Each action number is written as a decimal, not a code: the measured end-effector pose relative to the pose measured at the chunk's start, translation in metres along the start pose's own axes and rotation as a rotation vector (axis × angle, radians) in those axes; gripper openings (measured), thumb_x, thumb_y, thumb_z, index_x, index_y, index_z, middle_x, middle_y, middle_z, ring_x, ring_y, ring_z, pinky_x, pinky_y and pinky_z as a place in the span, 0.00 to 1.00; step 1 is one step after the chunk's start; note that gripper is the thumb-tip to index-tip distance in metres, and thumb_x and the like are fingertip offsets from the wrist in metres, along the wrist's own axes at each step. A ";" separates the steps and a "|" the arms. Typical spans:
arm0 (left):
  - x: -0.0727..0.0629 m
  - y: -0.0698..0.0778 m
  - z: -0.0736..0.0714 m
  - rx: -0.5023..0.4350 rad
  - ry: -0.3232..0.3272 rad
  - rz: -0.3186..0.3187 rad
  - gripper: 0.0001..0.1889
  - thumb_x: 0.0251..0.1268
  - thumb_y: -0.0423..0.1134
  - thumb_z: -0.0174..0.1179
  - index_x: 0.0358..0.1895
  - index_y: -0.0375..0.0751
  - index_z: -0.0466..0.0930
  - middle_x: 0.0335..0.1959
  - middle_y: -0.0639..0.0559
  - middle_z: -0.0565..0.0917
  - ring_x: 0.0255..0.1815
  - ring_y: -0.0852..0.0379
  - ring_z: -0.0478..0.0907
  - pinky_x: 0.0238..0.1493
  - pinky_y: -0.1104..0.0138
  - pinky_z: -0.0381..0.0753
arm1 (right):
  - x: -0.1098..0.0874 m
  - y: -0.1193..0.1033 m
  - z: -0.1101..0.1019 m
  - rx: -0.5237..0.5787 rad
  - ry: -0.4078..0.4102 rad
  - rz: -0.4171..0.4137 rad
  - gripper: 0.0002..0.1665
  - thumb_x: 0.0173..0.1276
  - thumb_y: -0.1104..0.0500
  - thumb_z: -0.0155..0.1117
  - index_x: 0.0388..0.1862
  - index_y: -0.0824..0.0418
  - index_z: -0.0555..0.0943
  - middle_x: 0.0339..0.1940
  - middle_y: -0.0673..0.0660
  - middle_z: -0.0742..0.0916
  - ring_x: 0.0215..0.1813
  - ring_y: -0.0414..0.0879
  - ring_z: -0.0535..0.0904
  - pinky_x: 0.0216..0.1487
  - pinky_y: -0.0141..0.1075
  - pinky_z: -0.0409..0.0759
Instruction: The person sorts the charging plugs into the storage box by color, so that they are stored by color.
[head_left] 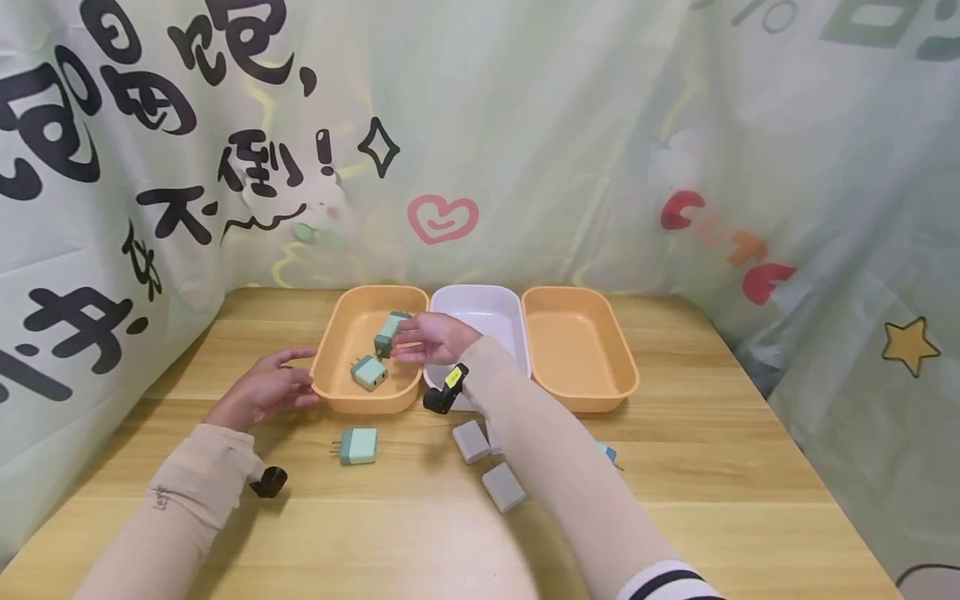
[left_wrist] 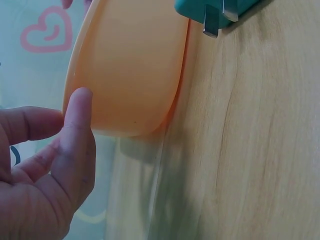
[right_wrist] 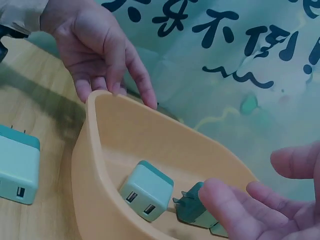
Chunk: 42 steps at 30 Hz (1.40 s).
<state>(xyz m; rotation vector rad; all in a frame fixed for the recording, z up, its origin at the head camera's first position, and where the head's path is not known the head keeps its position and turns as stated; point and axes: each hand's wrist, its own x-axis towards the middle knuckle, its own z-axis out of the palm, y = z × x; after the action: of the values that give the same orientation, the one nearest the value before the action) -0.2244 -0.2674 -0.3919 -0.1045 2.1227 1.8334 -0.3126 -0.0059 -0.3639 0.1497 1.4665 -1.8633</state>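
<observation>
My left hand (head_left: 273, 389) touches the left rim of an orange tray (head_left: 365, 403), thumb and fingers fairly straight around its corner. The left wrist view shows these fingertips (left_wrist: 80, 97) against the tray's outer wall. Two mint-green plug chargers lie in this tray: one (head_left: 369, 372) near the front, another (head_left: 387, 335) farther back. Over the tray's right side, my right hand (head_left: 438, 336) has its fingers spread beside the rear charger, with nothing gripped. A third green charger (head_left: 358, 446) rests on the table before the tray, its prongs pointing left.
A white tray (head_left: 480, 302) stands in the middle, partly hidden by my right arm, and a second orange tray (head_left: 581, 337) to its right. Two grey blocks (head_left: 470, 442) (head_left: 502, 487) lie in front. A blue charger (head_left: 608, 452) shows partly past my right sleeve. A printed curtain hangs behind.
</observation>
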 end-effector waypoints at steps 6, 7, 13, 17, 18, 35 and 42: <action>0.000 -0.002 -0.003 -0.005 -0.004 -0.004 0.33 0.69 0.24 0.46 0.75 0.29 0.45 0.53 0.28 0.73 0.41 0.53 0.81 0.46 0.62 0.86 | -0.009 0.003 0.000 -0.053 -0.009 -0.001 0.28 0.76 0.58 0.49 0.72 0.64 0.64 0.65 0.65 0.75 0.63 0.60 0.73 0.64 0.46 0.74; 0.000 -0.003 -0.004 -0.005 -0.006 -0.003 0.33 0.69 0.24 0.46 0.75 0.29 0.45 0.53 0.29 0.73 0.42 0.53 0.81 0.46 0.62 0.86 | -0.011 0.004 0.000 -0.069 -0.012 -0.003 0.28 0.76 0.58 0.50 0.72 0.64 0.64 0.64 0.65 0.75 0.62 0.59 0.74 0.64 0.46 0.74; 0.001 -0.004 -0.006 -0.009 -0.005 0.004 0.33 0.69 0.25 0.47 0.75 0.29 0.46 0.50 0.33 0.75 0.41 0.55 0.81 0.47 0.61 0.85 | -0.022 0.010 0.005 -0.140 -0.068 -0.020 0.28 0.77 0.56 0.49 0.71 0.65 0.64 0.66 0.65 0.74 0.63 0.59 0.73 0.67 0.48 0.71; 0.000 -0.004 -0.006 -0.014 0.002 0.002 0.33 0.69 0.25 0.47 0.75 0.29 0.46 0.49 0.35 0.75 0.40 0.55 0.81 0.47 0.61 0.85 | -0.029 0.015 0.009 -0.200 -0.103 -0.025 0.28 0.78 0.55 0.48 0.71 0.66 0.64 0.66 0.65 0.75 0.60 0.58 0.76 0.63 0.46 0.75; 0.000 -0.004 -0.006 -0.015 0.002 0.001 0.33 0.69 0.25 0.47 0.75 0.29 0.46 0.49 0.35 0.75 0.40 0.55 0.81 0.47 0.61 0.85 | -0.030 0.017 0.009 -0.217 -0.107 -0.024 0.28 0.78 0.55 0.48 0.71 0.67 0.64 0.65 0.65 0.76 0.58 0.57 0.78 0.59 0.43 0.79; -0.001 0.000 -0.002 -0.020 -0.001 -0.012 0.34 0.69 0.24 0.48 0.75 0.29 0.44 0.54 0.30 0.71 0.43 0.52 0.80 0.48 0.62 0.85 | -0.052 0.044 0.024 -0.393 -0.204 -0.049 0.21 0.75 0.61 0.52 0.63 0.69 0.70 0.55 0.64 0.82 0.50 0.57 0.83 0.43 0.46 0.87; 0.001 0.000 0.000 -0.015 0.001 -0.015 0.35 0.68 0.24 0.48 0.75 0.29 0.45 0.54 0.30 0.71 0.44 0.51 0.80 0.48 0.61 0.85 | -0.062 0.056 0.029 -0.458 -0.217 -0.068 0.22 0.71 0.63 0.57 0.61 0.70 0.72 0.57 0.66 0.80 0.48 0.56 0.83 0.48 0.50 0.85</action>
<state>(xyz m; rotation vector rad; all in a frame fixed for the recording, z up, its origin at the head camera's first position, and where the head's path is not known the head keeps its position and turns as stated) -0.2256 -0.2676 -0.3919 -0.1250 2.1029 1.8417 -0.2238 -0.0058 -0.3668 -0.3155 1.7118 -1.4918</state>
